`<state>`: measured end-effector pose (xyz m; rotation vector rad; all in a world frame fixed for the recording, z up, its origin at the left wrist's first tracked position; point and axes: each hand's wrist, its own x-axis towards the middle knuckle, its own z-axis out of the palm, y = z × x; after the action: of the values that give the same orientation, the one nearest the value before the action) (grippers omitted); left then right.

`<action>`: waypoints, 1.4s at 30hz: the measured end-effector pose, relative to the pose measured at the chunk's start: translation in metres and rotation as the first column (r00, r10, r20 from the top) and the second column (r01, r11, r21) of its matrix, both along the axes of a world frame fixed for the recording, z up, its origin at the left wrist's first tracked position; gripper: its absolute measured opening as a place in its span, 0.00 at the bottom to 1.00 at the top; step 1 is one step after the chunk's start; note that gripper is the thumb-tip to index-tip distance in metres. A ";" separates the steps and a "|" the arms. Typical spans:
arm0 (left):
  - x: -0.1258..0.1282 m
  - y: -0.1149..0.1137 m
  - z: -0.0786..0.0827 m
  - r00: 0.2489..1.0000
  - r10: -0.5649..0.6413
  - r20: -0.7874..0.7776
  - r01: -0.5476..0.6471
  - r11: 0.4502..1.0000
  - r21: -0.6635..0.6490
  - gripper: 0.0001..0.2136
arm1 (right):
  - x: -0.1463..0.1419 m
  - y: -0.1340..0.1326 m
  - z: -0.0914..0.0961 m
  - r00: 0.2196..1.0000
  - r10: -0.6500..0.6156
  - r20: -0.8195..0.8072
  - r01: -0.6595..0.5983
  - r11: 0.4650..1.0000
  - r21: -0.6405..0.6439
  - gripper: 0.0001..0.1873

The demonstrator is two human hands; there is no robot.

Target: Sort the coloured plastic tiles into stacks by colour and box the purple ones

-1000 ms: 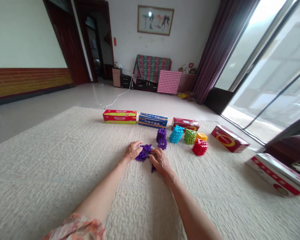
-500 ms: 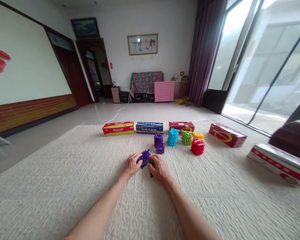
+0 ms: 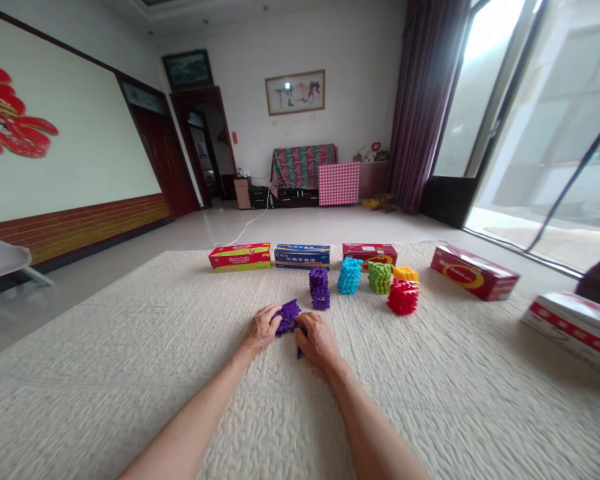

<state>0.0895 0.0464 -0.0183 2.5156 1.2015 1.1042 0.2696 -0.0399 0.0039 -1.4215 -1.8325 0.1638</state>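
My left hand (image 3: 261, 328) and my right hand (image 3: 316, 339) meet on the cream quilted mat (image 3: 130, 373), both closed around a clump of purple interlocking pieces (image 3: 287, 316). A little purple shows under my right palm too. Just beyond stands a purple block stack (image 3: 319, 288). To its right are a cyan stack (image 3: 349, 275), a green stack (image 3: 380, 277), a yellow piece (image 3: 405, 273) and a red stack (image 3: 403, 297).
Along the mat's far edge lie a red-yellow box (image 3: 240, 257), a blue box (image 3: 302, 255) and a red box (image 3: 369, 253). More red boxes (image 3: 474, 273) lie at right. A white chair (image 3: 0, 263) stands at left; glass doors at right.
The camera has tilted up, showing more of the room. My hands have drawn closer together around the purple pieces, lifting them slightly off the mat.
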 end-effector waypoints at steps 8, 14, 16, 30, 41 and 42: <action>0.002 -0.006 0.008 1.000 0.010 0.013 -0.009 0.999 -0.038 0.15 | -0.005 0.001 -0.003 0.998 -0.041 0.055 0.040 0.999 0.030 0.18; -0.002 -0.010 0.014 0.999 0.008 0.048 -0.002 0.993 -0.116 0.16 | -0.004 0.000 -0.001 0.998 -0.008 0.062 0.007 1.000 0.014 0.18; -0.004 -0.011 0.015 0.997 0.008 0.080 0.005 0.987 -0.160 0.16 | -0.004 0.000 0.001 0.999 -0.001 0.034 0.001 1.000 0.011 0.15; -0.003 -0.009 0.019 0.986 0.015 0.163 0.025 0.970 -0.241 0.20 | -0.003 0.027 -0.001 0.996 0.088 0.003 -0.087 0.988 0.127 0.25; -0.001 0.002 0.015 0.948 0.036 0.317 0.045 0.969 -0.243 0.16 | -0.005 0.043 -0.003 1.000 -0.003 -0.015 0.004 0.998 0.056 0.19; 0.000 0.004 0.015 0.943 0.038 0.329 0.045 0.970 -0.241 0.14 | -0.005 0.044 -0.003 0.998 -0.029 -0.052 0.032 0.997 0.065 0.18</action>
<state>0.0890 0.0503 -0.0033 2.0474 1.1569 1.2322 0.2649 0.0037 0.0004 -1.3868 -1.7582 0.1217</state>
